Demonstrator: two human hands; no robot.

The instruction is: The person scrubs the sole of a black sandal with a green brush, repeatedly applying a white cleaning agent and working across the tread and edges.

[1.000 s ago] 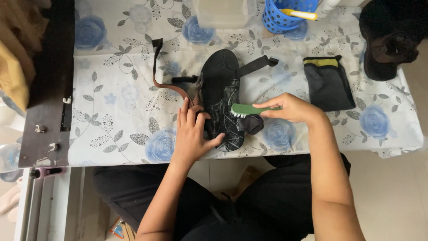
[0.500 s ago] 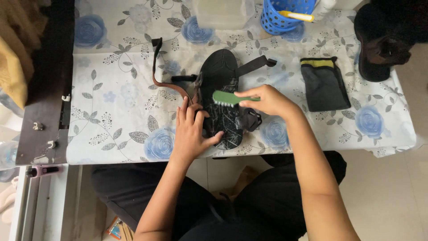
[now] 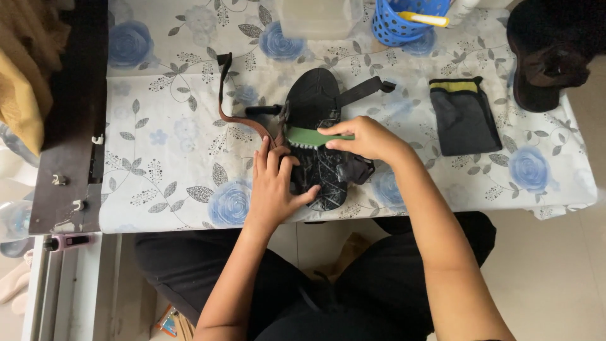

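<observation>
A black sandal (image 3: 317,104) lies sole-up near the table's front, its straps spread to both sides and a brown strap (image 3: 228,107) curling off to the left. My left hand (image 3: 275,184) presses flat on the heel end of the sandal, holding it down. My right hand (image 3: 361,137) grips a green scrub brush (image 3: 305,137) by its handle, bristles down on the middle of the sole.
The table wears a white cloth with blue roses (image 3: 164,151). A dark pouch with a yellow band (image 3: 465,115) lies to the right, a black shoe (image 3: 546,60) at the far right. A blue basket (image 3: 404,22) and a clear container (image 3: 319,17) stand at the back. A dark cabinet (image 3: 69,113) stands left.
My right hand has slid the brush up the sole, from the heel area toward the middle. My left hand has stayed pressed on the sandal.
</observation>
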